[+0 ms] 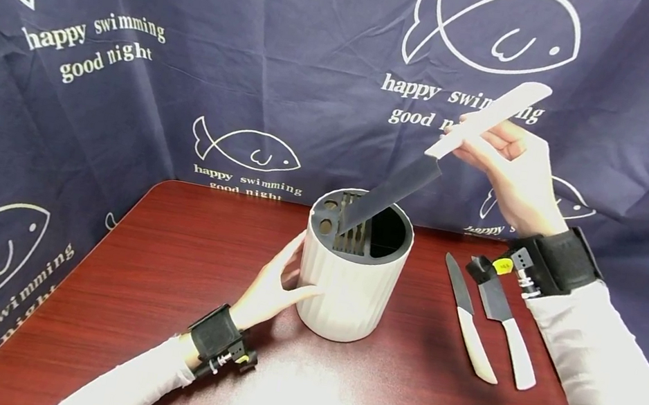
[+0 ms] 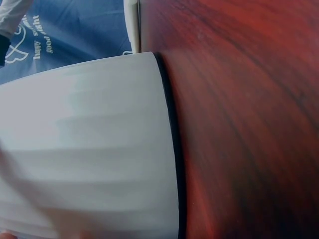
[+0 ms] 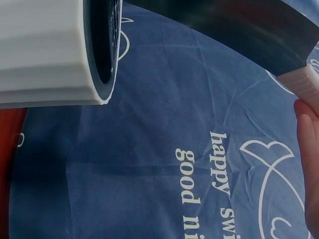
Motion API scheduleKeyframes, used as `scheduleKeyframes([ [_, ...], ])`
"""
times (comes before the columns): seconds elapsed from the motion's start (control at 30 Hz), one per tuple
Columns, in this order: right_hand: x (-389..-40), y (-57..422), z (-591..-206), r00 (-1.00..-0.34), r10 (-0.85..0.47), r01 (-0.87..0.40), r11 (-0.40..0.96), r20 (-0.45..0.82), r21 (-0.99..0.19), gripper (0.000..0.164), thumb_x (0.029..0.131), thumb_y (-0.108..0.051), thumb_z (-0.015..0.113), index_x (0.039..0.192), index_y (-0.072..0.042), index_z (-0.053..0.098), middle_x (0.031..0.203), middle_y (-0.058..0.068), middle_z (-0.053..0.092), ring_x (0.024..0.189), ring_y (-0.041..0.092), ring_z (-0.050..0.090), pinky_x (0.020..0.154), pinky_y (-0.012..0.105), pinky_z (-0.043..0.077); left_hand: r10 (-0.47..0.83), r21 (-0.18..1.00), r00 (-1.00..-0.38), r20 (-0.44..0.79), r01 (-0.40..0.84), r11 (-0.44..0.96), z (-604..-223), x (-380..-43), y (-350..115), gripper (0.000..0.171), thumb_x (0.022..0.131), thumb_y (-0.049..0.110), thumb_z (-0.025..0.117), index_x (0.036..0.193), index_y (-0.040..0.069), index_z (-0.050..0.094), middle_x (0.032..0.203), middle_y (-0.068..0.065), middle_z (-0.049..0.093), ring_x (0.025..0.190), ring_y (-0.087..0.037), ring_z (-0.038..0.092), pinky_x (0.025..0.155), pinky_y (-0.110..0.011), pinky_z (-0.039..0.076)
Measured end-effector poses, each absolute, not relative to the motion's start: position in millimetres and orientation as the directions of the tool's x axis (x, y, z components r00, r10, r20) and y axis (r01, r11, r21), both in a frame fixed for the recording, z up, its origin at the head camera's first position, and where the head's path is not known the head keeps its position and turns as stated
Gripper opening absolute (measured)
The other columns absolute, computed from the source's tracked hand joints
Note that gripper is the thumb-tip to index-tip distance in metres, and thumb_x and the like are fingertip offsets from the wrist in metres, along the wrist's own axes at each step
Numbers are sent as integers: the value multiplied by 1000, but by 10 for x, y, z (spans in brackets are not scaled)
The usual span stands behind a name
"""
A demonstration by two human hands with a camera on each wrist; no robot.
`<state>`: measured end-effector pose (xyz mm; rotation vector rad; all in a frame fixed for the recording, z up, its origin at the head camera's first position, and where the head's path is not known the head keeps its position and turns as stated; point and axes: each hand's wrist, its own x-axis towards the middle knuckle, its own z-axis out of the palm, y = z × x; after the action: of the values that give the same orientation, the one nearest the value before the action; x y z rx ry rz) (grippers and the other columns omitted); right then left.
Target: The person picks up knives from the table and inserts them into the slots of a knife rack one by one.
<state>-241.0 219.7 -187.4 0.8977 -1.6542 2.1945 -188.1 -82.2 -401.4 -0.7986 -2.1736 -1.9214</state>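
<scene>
A white ribbed knife block (image 1: 342, 296) with a dark slotted top stands on the table. My left hand (image 1: 270, 289) rests on its left side, thumb at the front and fingers going round behind. In the left wrist view the block's wall (image 2: 89, 134) fills much of the picture. My right hand (image 1: 515, 164) pinches the white handle of a large dark-bladed kitchen knife (image 1: 392, 188) above and right of the block. The blade slants down to the left, its tip over the slots. The right wrist view shows that blade (image 3: 239, 30) and the right hand's fingers (image 3: 306, 129) at the handle.
On the red wooden table (image 1: 200, 233), right of the block, lie a slim knife (image 1: 472, 329) and a broader dark-bladed knife (image 1: 507, 328), both white-handled. A dark blue cloth (image 1: 330, 77) with fish drawings hangs behind and on the sides.
</scene>
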Motion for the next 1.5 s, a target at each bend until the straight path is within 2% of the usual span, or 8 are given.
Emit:
scheduleKeyframes([
  [0.4, -2430, 2084, -1815, -783, -201, -503, -354, 589, -789, 26, 87, 15, 59, 113, 13, 62, 100, 19, 72, 98, 24, 69, 88, 31, 57, 297, 880, -848, 438, 472, 48, -3998, -1861, -846, 92, 79, -5, 76, 154, 8, 24, 152, -20, 34, 138, -37, 34, 110, -51, 38],
  [0.67, -2405, 2008, -1771, -780, -181, -534, -307, 599, -788, 30, 85, 17, 61, 114, 14, 62, 99, 17, 73, 96, 22, 70, 85, 29, 58, 308, 881, -845, 438, 472, 42, -3995, -1861, -864, 96, 77, -6, 77, 155, 12, 23, 150, -19, 36, 137, -34, 35, 111, -49, 38],
  [1.03, -2362, 1967, -1733, -789, -177, -542, -253, 589, -801, 29, 83, 14, 64, 112, 9, 65, 99, 16, 73, 93, 20, 71, 85, 27, 58, 305, 882, -849, 431, 468, 55, -4003, -1874, -879, 93, 79, -5, 76, 154, 9, 23, 152, -19, 34, 139, -34, 35, 110, -49, 39],
  [1.13, -2357, 1939, -1768, -778, -213, -577, -129, 591, -807, 26, 84, 9, 68, 110, 4, 68, 97, 11, 74, 92, 17, 71, 85, 24, 57, 305, 886, -852, 426, 461, 51, -4002, -1870, -876, 94, 78, -6, 76, 154, 10, 23, 152, -19, 34, 138, -35, 35, 110, -50, 38],
  [1.3, -2376, 1782, -1993, -774, -367, -590, 118, 517, -799, 24, 86, -3, 72, 109, 1, 67, 97, 1, 75, 94, 12, 70, 84, 21, 56, 303, 886, -849, 432, 463, 34, -4014, -1875, -852, 95, 78, -7, 77, 154, 11, 24, 151, -18, 36, 137, -34, 36, 110, -49, 39],
  [1.5, -2399, 1690, -2150, -762, -426, -578, 111, 487, -809, 28, 88, -1, 69, 113, 7, 62, 98, 2, 74, 95, 13, 70, 86, 21, 56, 311, 883, -843, 438, 468, 26, -4017, -1885, -841, 94, 78, -7, 76, 154, 11, 25, 152, -17, 36, 138, -31, 36, 110, -47, 40],
])
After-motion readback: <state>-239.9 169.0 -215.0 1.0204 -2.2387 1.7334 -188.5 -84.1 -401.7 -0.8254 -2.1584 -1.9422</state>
